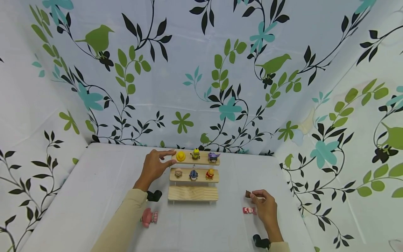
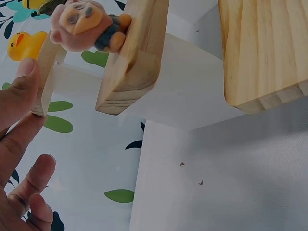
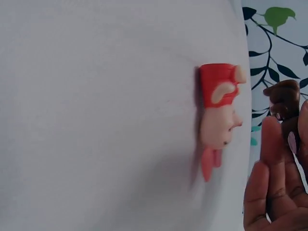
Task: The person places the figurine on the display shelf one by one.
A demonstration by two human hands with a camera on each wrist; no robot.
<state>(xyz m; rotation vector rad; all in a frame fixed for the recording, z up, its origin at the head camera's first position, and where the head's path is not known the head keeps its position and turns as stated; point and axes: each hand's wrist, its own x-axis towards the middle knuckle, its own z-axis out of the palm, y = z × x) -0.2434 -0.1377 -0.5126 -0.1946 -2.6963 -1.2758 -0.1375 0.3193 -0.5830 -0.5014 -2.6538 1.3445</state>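
My left hand (image 1: 155, 165) pinches the left end of the top step of a three-tier wooden display shelf (image 1: 193, 193), thumb and forefinger on either side of the board's end. A yellow rubber duck (image 1: 181, 156) stands just beside those fingers, along with a green-and-yellow figurine (image 1: 195, 154) and a purple one (image 1: 213, 157). On the middle step are a pinkish figurine (image 2: 84, 24), a blue one (image 1: 193, 174) and a red-and-yellow one (image 1: 209, 174). Off to the right, my right hand (image 1: 266, 208) pinches a small brown figurine (image 3: 285, 98) above the table.
A red-and-pink piglet figurine (image 3: 217, 106) lies on its side near the right hand. A pink figurine (image 1: 149, 217) lies on the white table (image 1: 185, 231), left of the shelf. Patterned cloth (image 1: 176, 87) hangs behind and at the sides.
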